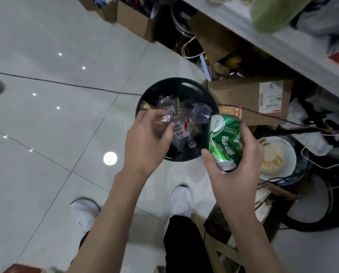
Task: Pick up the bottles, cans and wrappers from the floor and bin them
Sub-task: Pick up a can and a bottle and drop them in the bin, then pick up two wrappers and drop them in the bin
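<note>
A round black bin (165,86) stands on the tiled floor just ahead of my feet, with clear plastic bottles (186,123) and wrappers inside. My left hand (145,138) hovers over the bin's near left rim, its fingers closed on a crumpled clear wrapper (162,120). My right hand (237,162) grips a crushed green can (225,138) at the bin's right edge, the can tilted with its top toward the bin.
Cardboard boxes (249,95) and cables crowd the space under a shelf (283,42) to the right. A white plate with food scraps (277,158) sits low on the right. My white shoes (181,200) stand below the bin. Grey tiles spread to the left.
</note>
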